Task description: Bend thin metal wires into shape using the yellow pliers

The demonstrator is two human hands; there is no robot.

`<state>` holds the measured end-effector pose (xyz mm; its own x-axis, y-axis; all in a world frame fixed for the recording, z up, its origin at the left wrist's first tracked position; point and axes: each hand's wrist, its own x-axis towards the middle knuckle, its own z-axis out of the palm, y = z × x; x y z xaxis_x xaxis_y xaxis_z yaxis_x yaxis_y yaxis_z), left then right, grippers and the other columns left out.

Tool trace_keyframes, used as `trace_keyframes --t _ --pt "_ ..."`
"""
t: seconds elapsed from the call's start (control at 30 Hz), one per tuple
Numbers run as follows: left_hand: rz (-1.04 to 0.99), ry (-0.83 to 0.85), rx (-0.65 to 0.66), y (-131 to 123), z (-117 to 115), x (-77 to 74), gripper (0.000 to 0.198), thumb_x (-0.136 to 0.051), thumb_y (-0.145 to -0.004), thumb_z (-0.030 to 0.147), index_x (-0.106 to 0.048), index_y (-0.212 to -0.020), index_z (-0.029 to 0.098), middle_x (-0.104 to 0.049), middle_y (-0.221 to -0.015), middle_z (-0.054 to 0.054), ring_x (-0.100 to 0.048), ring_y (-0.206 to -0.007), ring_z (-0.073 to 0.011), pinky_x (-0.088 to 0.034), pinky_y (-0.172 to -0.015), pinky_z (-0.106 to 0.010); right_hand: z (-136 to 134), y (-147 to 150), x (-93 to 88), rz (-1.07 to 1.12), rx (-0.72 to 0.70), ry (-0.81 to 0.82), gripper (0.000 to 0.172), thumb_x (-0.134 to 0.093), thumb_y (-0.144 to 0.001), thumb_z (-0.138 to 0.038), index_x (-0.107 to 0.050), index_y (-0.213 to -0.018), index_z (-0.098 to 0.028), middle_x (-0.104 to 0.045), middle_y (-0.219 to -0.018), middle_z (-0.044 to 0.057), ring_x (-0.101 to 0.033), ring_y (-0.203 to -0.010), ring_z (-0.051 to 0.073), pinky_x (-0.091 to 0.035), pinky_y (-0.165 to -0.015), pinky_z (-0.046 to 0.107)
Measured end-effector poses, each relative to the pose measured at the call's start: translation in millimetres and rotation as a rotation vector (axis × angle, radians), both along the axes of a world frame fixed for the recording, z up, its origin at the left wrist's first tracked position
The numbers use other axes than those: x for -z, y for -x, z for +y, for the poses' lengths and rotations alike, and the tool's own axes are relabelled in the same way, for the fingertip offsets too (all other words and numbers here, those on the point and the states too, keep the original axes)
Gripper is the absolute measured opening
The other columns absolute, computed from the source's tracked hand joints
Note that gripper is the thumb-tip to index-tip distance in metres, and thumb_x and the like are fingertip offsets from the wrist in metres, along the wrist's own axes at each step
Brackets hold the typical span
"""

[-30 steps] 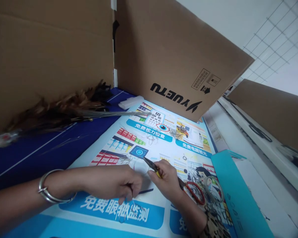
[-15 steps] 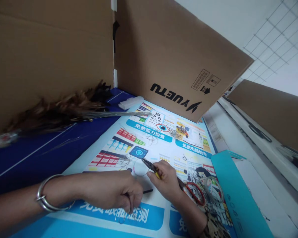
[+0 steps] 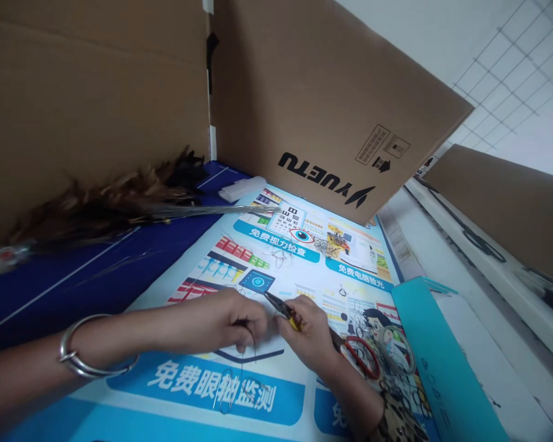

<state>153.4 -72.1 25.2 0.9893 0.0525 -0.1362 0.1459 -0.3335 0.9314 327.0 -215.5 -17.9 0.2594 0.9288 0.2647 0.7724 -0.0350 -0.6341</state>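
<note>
My right hand (image 3: 306, 331) is wrapped round a pair of pliers (image 3: 280, 305) with dark jaws and a yellow-and-black grip. The jaws point up and left over the printed sheet (image 3: 286, 344). Just left of them, my left hand (image 3: 246, 322) is closed, fingertips pinched downward. A thin wire (image 3: 242, 363) appears to hang from those fingertips; its upper end is hidden in the fingers. Below this hand, bent wire pieces (image 3: 224, 396) lie on the sheet's blue banner. The two hands are close together but apart.
Red-handled scissors (image 3: 363, 357) and a clear ring-shaped roll (image 3: 397, 350) lie right of my right forearm, by a teal box (image 3: 442, 350). Brown feathers (image 3: 133, 190) and long thin wires (image 3: 212, 210) lie at the left back. Cardboard panels (image 3: 304, 92) stand behind. A wire tangle (image 3: 327, 247) sits farther back.
My left hand has moved up and slightly right, closer to the pliers. The bent wire pieces below it are now uncovered. My right hand and the pliers have barely moved.
</note>
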Motion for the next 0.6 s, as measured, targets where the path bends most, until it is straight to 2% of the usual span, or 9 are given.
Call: trace_keyframes --t 0.2,0.3,0.43,0.5,0.6 --pt "0.058 0.206 -0.170 -6 19 10.1 0.007 -0.059 -0.074 0.021 -0.063 -0.069 0.018 -0.061 -0.062 0.003 -0.055 -0.060 -0.0131 -0.041 -0.060 -0.022 -2 -1 5.9 -0.031 -0.012 -0.046 0.011 -0.064 -0.078 -0.027 -0.065 -0.085 -0.019 -0.060 -0.076 0.003 -0.055 -0.073 0.017 -0.042 -0.067 0.027" --pt "0.132 0.268 -0.090 -5 19 9.7 0.004 -0.062 -0.072 0.021 -0.063 -0.069 0.018 -0.060 -0.060 0.004 -0.054 -0.059 -0.0131 -0.041 -0.059 -0.022 -1 -2 6.8 -0.034 -0.010 -0.045 0.011 -0.064 -0.078 -0.027 -0.065 -0.086 -0.019 -0.060 -0.077 0.003 -0.056 -0.074 0.017 -0.043 -0.068 0.027" --pt "0.144 0.096 0.054 1 9 1.6 0.006 -0.062 -0.072 0.019 -0.067 -0.071 0.019 -0.060 -0.062 0.004 -0.050 -0.058 -0.0128 -0.036 -0.055 -0.021 -1 -2 5.8 -0.039 -0.025 -0.038 0.009 -0.064 -0.078 -0.026 -0.064 -0.084 -0.019 -0.060 -0.076 0.003 -0.056 -0.074 0.017 -0.042 -0.068 0.027" --pt "0.083 0.006 0.065 3 4 -4.1 0.009 -0.060 -0.075 0.018 -0.068 -0.074 0.020 -0.063 -0.067 0.003 -0.053 -0.063 -0.0137 -0.037 -0.057 -0.021 -1 -1 4.9 -0.042 -0.029 -0.025 0.007 -0.063 -0.077 -0.023 -0.064 -0.083 -0.019 -0.060 -0.076 0.003 -0.056 -0.074 0.017 -0.042 -0.067 0.027" --pt "0.043 0.001 0.054 5 0 -10.5 0.013 -0.054 -0.079 0.016 -0.065 -0.078 0.020 -0.065 -0.073 0.002 -0.059 -0.069 -0.0147 -0.040 -0.061 -0.021 -1 0 3.7 -0.037 -0.028 -0.014 0.006 -0.062 -0.075 -0.018 -0.064 -0.080 -0.019 -0.060 -0.074 0.003 -0.056 -0.073 0.017 -0.042 -0.067 0.027"
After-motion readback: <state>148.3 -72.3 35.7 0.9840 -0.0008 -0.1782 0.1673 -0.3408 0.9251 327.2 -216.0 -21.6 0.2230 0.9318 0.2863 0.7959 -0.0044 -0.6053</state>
